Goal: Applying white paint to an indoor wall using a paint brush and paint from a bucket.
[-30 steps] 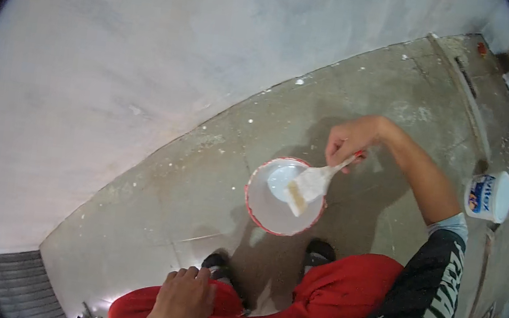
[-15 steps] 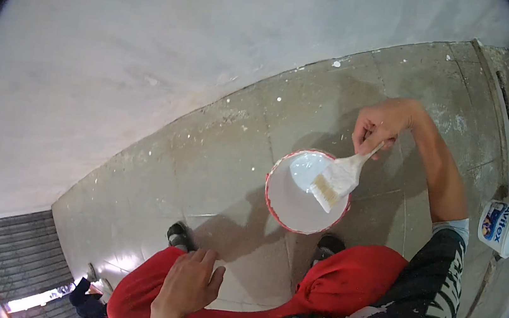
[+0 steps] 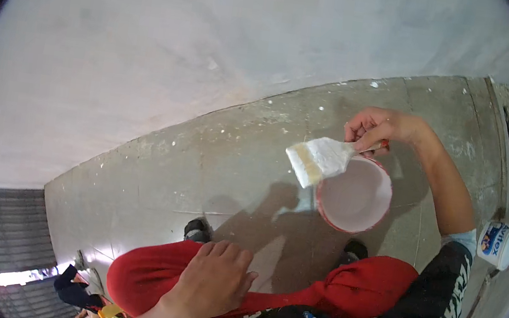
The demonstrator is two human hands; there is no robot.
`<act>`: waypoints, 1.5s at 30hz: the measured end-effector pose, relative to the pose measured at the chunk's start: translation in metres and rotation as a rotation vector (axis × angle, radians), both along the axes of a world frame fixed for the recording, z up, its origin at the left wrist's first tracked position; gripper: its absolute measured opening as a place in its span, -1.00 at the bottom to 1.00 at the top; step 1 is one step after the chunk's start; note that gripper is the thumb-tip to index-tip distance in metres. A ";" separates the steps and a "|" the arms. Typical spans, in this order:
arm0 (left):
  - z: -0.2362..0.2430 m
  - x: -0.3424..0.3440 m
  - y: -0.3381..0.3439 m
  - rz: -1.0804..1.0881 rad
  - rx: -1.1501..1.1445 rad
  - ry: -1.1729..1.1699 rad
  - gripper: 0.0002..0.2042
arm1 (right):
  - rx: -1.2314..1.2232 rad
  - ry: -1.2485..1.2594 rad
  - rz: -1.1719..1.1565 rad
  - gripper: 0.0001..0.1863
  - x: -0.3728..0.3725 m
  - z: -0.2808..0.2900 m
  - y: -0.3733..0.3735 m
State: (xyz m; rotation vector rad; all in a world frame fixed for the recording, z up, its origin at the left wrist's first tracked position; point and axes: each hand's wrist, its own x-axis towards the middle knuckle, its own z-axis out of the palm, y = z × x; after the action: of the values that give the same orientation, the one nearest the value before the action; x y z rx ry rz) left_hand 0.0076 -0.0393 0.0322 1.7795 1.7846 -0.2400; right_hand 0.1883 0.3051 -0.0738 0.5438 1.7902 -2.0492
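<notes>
My right hand (image 3: 372, 132) is closed on the handle of a wide paintbrush (image 3: 318, 159), its bristles coated in white and cream. The brush is tilted leftward, its head beside and over the upper left rim of a round white bucket (image 3: 354, 200) with a red edge, which stands on the floor below my hand. The bottom of the bucket is partly hidden by the brush and hand. My left hand (image 3: 214, 281) lies palm down over my red trousers (image 3: 145, 269), fingers loosely extended and holding nothing.
A pale wall (image 3: 185, 49) borders the paint-spotted tiled floor (image 3: 149, 184). A white tub (image 3: 497, 246) stands at the right beside a ledge. A ribbed grey shutter (image 3: 4, 227) is at the lower left, with dark clothing (image 3: 79, 290) and yellow items near it, possibly part of a person.
The brush has risen out of the bucket's middle and swung leftward, its head now at the rim. My left hand has moved to the right. The view has shifted, moving the bucket rightward.
</notes>
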 end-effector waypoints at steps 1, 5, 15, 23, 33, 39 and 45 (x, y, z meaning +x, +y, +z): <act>0.001 -0.008 -0.004 -0.050 -0.003 0.003 -0.73 | 0.012 -0.005 0.016 -0.82 -0.010 0.003 -0.010; 0.012 -0.043 -0.019 -0.114 0.027 -0.028 -0.67 | 0.010 -0.037 -0.159 -0.83 -0.059 0.005 -0.047; -0.006 -0.168 -0.081 -0.370 0.145 0.027 -0.64 | 0.090 -0.274 -0.668 -0.80 -0.166 -0.045 -0.160; -0.006 -0.203 -0.090 -0.538 0.407 -0.104 -0.62 | 0.159 -0.332 -0.838 -0.73 -0.224 -0.061 -0.192; 0.008 -0.267 -0.086 -0.246 0.154 -0.212 -0.64 | 0.591 -0.134 -0.913 -0.68 -0.253 -0.152 -0.187; 0.007 -0.309 -0.106 0.112 0.075 -0.202 -0.58 | 0.697 -0.195 -1.196 -0.68 -0.269 -0.238 -0.188; 0.032 -0.296 -0.113 0.505 -0.140 -0.113 -0.62 | 0.700 -0.117 -1.288 -0.70 -0.296 -0.274 -0.169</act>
State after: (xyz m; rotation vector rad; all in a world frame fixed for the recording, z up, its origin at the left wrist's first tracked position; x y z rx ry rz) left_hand -0.2888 -0.1520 0.0640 1.1733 2.0093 -0.0540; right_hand -0.1081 0.1359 -0.3478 2.4499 2.3173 -1.7320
